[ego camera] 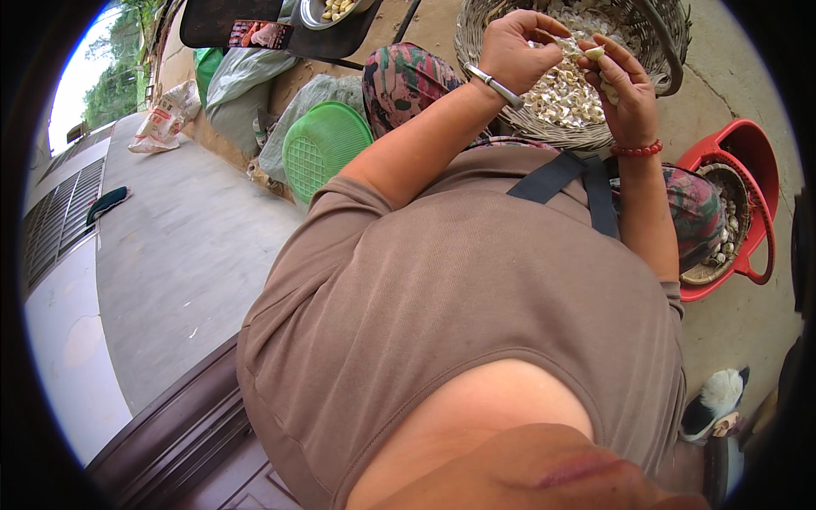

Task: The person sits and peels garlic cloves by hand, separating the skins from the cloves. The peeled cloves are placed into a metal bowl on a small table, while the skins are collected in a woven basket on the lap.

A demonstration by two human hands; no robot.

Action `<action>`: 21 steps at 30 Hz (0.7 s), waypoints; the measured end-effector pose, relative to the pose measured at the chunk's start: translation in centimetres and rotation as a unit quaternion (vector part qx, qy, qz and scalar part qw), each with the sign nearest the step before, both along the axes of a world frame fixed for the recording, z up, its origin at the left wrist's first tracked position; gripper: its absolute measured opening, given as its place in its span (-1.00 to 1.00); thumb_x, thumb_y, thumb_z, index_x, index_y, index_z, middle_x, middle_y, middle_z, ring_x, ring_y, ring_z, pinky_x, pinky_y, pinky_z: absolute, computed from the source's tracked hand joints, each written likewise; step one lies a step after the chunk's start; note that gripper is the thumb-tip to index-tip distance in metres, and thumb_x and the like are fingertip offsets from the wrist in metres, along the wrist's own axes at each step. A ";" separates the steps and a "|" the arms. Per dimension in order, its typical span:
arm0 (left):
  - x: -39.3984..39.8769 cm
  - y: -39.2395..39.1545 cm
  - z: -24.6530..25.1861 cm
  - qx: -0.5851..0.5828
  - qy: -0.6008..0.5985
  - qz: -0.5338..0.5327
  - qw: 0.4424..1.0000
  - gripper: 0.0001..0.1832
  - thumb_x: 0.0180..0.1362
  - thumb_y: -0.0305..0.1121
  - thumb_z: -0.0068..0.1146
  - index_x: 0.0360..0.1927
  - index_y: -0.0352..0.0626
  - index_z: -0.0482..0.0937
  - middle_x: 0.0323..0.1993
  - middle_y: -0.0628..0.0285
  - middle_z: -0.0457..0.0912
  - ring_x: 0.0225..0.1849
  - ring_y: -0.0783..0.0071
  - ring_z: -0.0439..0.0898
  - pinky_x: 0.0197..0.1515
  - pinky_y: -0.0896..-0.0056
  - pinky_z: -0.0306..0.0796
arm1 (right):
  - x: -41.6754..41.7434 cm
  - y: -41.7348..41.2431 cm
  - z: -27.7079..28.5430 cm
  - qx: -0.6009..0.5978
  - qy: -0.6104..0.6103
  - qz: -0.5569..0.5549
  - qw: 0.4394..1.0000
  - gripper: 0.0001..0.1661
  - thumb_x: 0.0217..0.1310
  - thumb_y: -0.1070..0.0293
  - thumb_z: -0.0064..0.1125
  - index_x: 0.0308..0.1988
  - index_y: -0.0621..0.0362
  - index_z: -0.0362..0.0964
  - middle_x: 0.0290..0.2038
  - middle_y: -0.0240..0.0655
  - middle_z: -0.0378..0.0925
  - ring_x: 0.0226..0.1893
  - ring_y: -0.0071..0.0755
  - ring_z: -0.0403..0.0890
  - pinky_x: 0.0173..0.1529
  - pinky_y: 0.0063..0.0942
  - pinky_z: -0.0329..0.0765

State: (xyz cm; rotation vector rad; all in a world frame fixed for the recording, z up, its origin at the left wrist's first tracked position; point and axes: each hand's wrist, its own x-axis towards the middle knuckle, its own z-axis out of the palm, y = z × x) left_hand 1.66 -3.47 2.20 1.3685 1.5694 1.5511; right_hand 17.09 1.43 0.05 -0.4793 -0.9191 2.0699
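My right hand (625, 83), with a red bead bracelet at the wrist, pinches a pale garlic clove (594, 53) between thumb and fingers. More pale pieces, probably cloves, show against its palm. Just left of it is my left hand (519, 51), wearing a silver bangle; its thumb and forefinger are bent and apart, with nothing visible between them. Both hands are above a wicker basket (468, 38) with a thick arched handle. Loose garlic skins (554, 99) cover much of its inside, partly hidden by my hands.
A red plastic basket (762, 153) beside my right knee holds a woven tray (704, 275) with garlic bulbs (727, 239). To my left are a green plastic colander (325, 150) and plastic bags (245, 80). A metal bowl (312, 19) of peeled cloves stands on a dark surface (335, 44).
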 end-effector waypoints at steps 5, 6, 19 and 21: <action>0.3 -0.3 0.9 -0.026 0.010 -0.047 0.999 -0.84 -0.15 -0.42 0.18 -0.48 -0.29 0.59 -0.58 0.21 0.56 -0.56 0.61 0.52 -0.51 0.66 0.40 | -0.1 0.0 -0.7 0.099 -0.072 -0.018 0.992 -0.73 0.08 0.47 0.01 -0.16 0.30 0.37 -0.23 -0.22 0.47 -0.26 -0.47 0.52 -0.24 -0.63 0.49; 0.4 -0.3 1.2 -0.028 0.011 -0.057 0.998 -0.84 -0.15 -0.41 0.18 -0.47 -0.29 0.59 -0.58 0.21 0.57 -0.57 0.61 0.52 -0.51 0.66 0.40 | -0.1 0.0 -0.7 0.109 -0.075 -0.021 0.991 -0.74 0.07 0.47 0.02 -0.17 0.30 0.38 -0.23 -0.24 0.47 -0.26 -0.48 0.52 -0.25 -0.62 0.49; 0.1 -0.5 0.5 -0.067 0.030 -0.077 0.994 -0.82 -0.12 -0.39 0.18 -0.48 -0.32 0.58 -0.63 0.19 0.58 -0.62 0.68 0.50 -0.54 0.68 0.39 | -0.3 0.2 -0.3 0.353 -0.182 -0.118 0.910 -0.81 -0.06 0.55 0.14 -0.31 0.25 0.48 -0.32 -0.32 0.50 -0.30 -0.54 0.49 -0.23 -0.69 0.41; -0.1 -0.5 0.6 -0.078 0.042 -0.088 0.992 -0.82 -0.11 -0.39 0.18 -0.47 -0.32 0.58 -0.63 0.19 0.58 -0.62 0.67 0.50 -0.55 0.67 0.39 | -0.3 0.2 -0.1 0.367 -0.189 -0.120 0.903 -0.81 -0.06 0.55 0.14 -0.31 0.25 0.48 -0.33 -0.32 0.50 -0.31 -0.54 0.49 -0.24 -0.69 0.41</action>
